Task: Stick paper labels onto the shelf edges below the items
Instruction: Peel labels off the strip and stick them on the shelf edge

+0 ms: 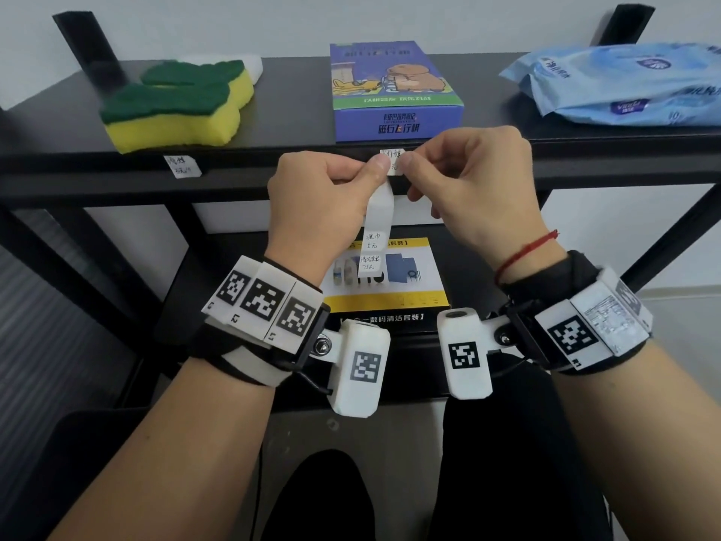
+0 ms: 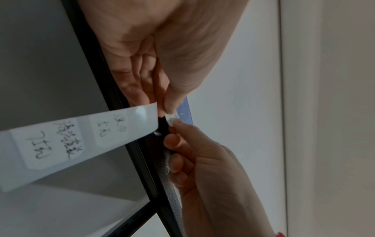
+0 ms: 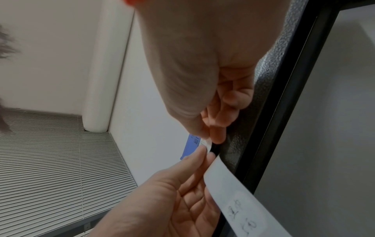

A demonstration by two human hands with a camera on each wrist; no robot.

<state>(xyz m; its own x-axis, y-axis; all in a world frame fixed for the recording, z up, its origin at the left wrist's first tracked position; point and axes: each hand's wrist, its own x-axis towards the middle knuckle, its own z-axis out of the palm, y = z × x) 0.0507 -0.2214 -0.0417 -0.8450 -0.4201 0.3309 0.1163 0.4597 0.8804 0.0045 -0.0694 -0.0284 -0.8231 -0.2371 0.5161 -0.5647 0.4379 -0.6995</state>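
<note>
A black shelf (image 1: 242, 165) carries a yellow-green sponge (image 1: 175, 111), a blue game box (image 1: 394, 91) and a blue wipes pack (image 1: 624, 83). One handwritten label (image 1: 182, 165) is stuck on the edge below the sponge. Below the blue box, both hands meet at a small paper label (image 1: 394, 162) lying against the edge. My right hand (image 1: 407, 165) pinches that label (image 3: 207, 143). My left hand (image 1: 376, 169) touches it with the thumb and grips the white backing strip (image 1: 378, 220), which hangs down. The strip (image 2: 81, 136) bears two more written labels.
On the lower shelf, behind the hands, lies a yellow and black cleaning-kit box (image 1: 390, 294). Black slanted shelf uprights (image 1: 89, 44) rise at the back left and right. The person's dark-clothed knees (image 1: 331, 501) are below the shelf.
</note>
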